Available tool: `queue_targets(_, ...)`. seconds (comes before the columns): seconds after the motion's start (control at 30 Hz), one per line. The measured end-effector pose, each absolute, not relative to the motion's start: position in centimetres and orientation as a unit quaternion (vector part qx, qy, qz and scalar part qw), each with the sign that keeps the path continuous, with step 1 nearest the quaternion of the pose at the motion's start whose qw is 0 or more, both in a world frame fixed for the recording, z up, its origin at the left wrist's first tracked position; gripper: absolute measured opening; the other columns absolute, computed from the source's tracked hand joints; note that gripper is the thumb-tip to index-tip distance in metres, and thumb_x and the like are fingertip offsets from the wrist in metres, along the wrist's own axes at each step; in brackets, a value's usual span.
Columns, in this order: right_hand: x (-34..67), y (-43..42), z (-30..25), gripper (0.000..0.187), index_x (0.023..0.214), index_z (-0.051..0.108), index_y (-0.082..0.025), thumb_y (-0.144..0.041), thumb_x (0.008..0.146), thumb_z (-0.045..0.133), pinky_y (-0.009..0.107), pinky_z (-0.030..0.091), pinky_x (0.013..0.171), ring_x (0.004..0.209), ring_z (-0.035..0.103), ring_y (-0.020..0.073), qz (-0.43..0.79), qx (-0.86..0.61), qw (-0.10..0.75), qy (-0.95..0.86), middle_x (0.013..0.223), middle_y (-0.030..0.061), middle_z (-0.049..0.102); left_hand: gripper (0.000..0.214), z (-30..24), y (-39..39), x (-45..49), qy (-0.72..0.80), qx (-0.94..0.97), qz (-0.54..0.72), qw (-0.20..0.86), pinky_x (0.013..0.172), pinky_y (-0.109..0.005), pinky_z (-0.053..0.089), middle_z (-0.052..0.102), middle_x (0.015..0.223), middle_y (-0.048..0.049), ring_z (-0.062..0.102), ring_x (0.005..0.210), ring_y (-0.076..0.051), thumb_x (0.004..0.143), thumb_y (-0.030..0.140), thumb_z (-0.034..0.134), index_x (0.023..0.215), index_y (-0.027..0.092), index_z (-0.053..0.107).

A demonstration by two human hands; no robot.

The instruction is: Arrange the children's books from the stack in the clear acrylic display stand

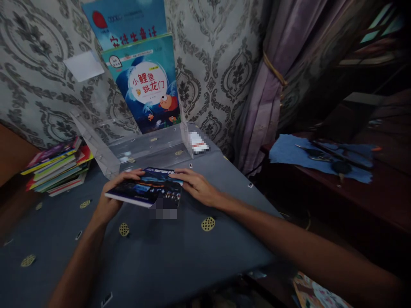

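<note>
A thin book (150, 186) with a dark blue cover is held tilted just above the grey cloth. Around its left edge wraps my left hand (113, 194), fingers over the cover's far corner. My right hand (199, 188) grips the right edge, with fingertips on the cover. Behind the book stands a clear plastic stand (150, 143) with side panels. A blue picture book (128, 81) leans upright in it, and a taller blue book (131, 21) rises behind that one.
A pile of books (61, 167) lies at the left on the table (180, 256). A pale card (84, 66) shows against the patterned wall covering. At the right, a dark red table (382, 192) bears a blue cloth (285, 154) with keys and glasses. A tied purple curtain (266, 94) hangs between.
</note>
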State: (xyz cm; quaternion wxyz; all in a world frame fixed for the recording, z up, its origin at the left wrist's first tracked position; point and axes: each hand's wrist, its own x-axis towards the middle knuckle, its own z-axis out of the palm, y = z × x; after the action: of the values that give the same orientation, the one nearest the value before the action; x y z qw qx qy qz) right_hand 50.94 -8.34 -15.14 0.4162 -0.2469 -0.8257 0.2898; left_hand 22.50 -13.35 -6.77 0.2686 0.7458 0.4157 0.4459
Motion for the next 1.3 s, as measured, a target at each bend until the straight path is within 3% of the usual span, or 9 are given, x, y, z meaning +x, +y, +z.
queue_targets(0.1,51.1,-7.9,-16.0,0.043,0.135,0.061,-0.029,-0.010,0.098,0.047,0.048,0.044,0.111,0.134,0.050,0.0222,0.222,-0.269,0.383,-0.855,0.142,0.0092,0.052,0.035,-8.3,-13.5,21.6,0.453,0.765,0.373,0.264,0.113,-0.053,0.042,0.070,0.129,-0.0127,0.056,0.132,-0.038,0.079,0.050,0.076,0.102,0.024,0.073)
queue_targets(0.27,51.1,-7.1,-17.0,0.046,0.126,0.067,-0.023,0.000,0.090,0.049,0.048,0.044,0.111,0.133,0.049,0.0233,0.207,-0.293,0.352,-0.865,0.137,0.0114,0.055,0.051,-11.0,-14.5,21.0,0.461,0.814,0.274,0.223,0.114,-0.053,0.041,0.057,0.147,-0.0128,0.054,0.135,-0.034,0.086,0.042,0.069,0.133,0.026,0.062)
queue_targets(0.5,50.9,-8.4,-15.6,0.043,0.123,0.070,-0.023,-0.002,0.087,0.056,0.049,0.045,0.103,0.124,0.056,0.0259,0.177,-0.327,0.298,-0.879,0.130,0.0112,0.062,0.058,-12.0,-14.6,19.5,0.459,0.855,0.216,0.104,0.114,-0.055,0.042,0.052,0.152,-0.0087,0.048,0.141,-0.033,0.091,0.037,0.060,0.148,0.034,0.049)
queue_targets(0.67,51.0,-9.1,-14.4,0.034,0.120,0.071,-0.021,-0.009,0.089,0.062,0.049,0.041,0.101,0.125,0.055,0.0287,0.142,-0.334,0.256,-0.896,0.128,0.0129,0.065,0.048,-12.5,-13.8,17.5,0.500,0.857,0.126,-0.013,0.109,-0.053,0.047,0.055,0.149,-0.0074,0.050,0.140,-0.031,0.096,0.028,0.041,0.141,0.032,0.057)
queue_targets(0.8,51.4,-8.7,-13.8,0.034,0.119,0.071,-0.020,-0.008,0.089,0.062,0.050,0.037,0.107,0.126,0.055,0.0281,0.144,-0.305,0.232,-0.912,0.130,0.0138,0.064,0.043,-12.4,-13.4,17.7,0.522,0.838,0.144,-0.072,0.102,-0.049,0.052,0.065,0.137,-0.0098,0.060,0.127,-0.031,0.096,0.028,0.037,0.126,0.028,0.067)
queue_targets(0.97,51.9,-8.1,-13.9,0.047,0.122,0.070,-0.024,0.000,0.085,0.055,0.052,0.035,0.110,0.127,0.055,0.0262,0.179,-0.296,0.223,-0.912,0.130,0.0094,0.065,0.037,-11.9,-13.2,21.8,0.527,0.825,0.203,-0.028,0.096,-0.045,0.056,0.071,0.123,-0.0105,0.067,0.113,-0.028,0.100,0.036,0.039,0.119,0.024,0.069)
queue_targets(1.17,51.9,-7.6,-14.7,0.051,0.128,0.067,-0.020,0.002,0.085,0.050,0.051,0.040,0.109,0.125,0.055,0.0270,0.197,-0.362,0.274,-0.869,0.129,0.0121,0.064,0.036,-12.5,-12.3,26.3,0.543,0.827,0.145,-0.021,0.105,-0.049,0.049,0.067,0.130,-0.0135,0.063,0.120,-0.029,0.099,0.026,0.040,0.124,0.018,0.064)
queue_targets(1.3,52.0,-7.3,-14.8,0.052,0.129,0.066,-0.021,0.002,0.085,0.050,0.048,0.044,0.105,0.119,0.059,0.0255,0.238,-0.367,0.306,-0.845,0.125,0.0102,0.068,0.035,-12.9,-11.7,27.0,0.550,0.824,0.132,-0.032,0.102,-0.052,0.050,0.066,0.130,-0.0159,0.062,0.120,-0.032,0.099,0.022,0.039,0.124,0.017,0.063)
